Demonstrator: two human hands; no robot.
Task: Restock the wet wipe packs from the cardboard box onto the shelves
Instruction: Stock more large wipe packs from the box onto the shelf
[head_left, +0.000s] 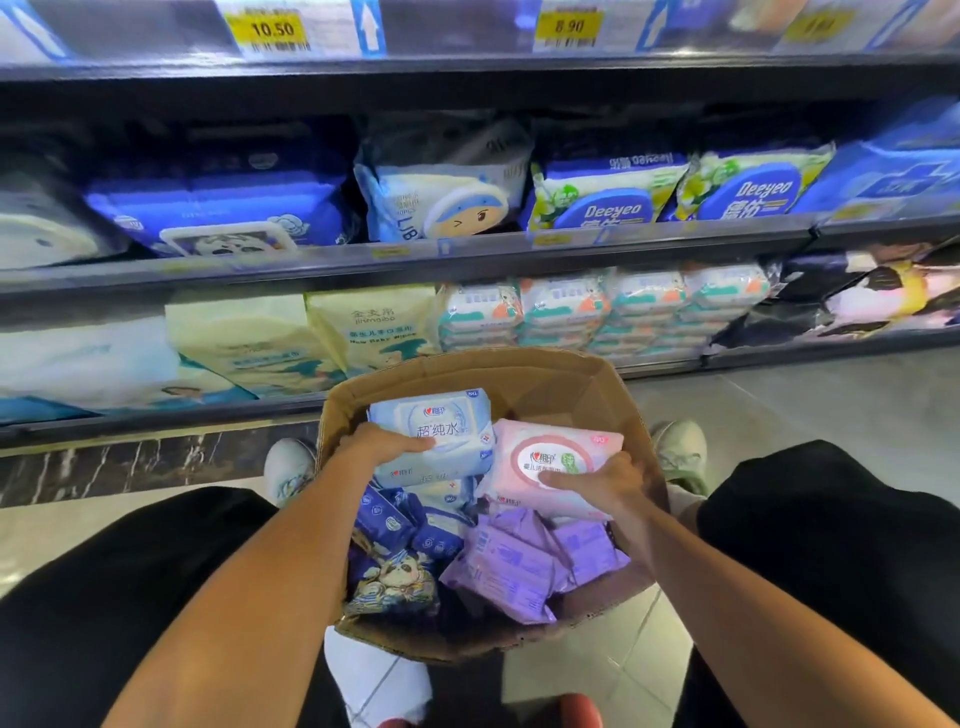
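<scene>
An open cardboard box (540, 379) stands on the floor between my knees, filled with wet wipe packs. My left hand (376, 444) grips a light blue pack (452, 426) at the box's far left. My right hand (605, 483) grips a pink pack (545, 452) beside it on the right. Lower in the box lie purple packs (519, 566), dark blue packs (395, 525) and a pack with a cartoon print (395, 582).
Shelves ahead are stocked: the lower shelf (779, 353) holds cream and teal-white wipe packs, the middle shelf (467, 257) blue and Deeyeo packs. Yellow price tags (272, 28) line the top rail. My shoes (680, 452) flank the box on a tiled floor.
</scene>
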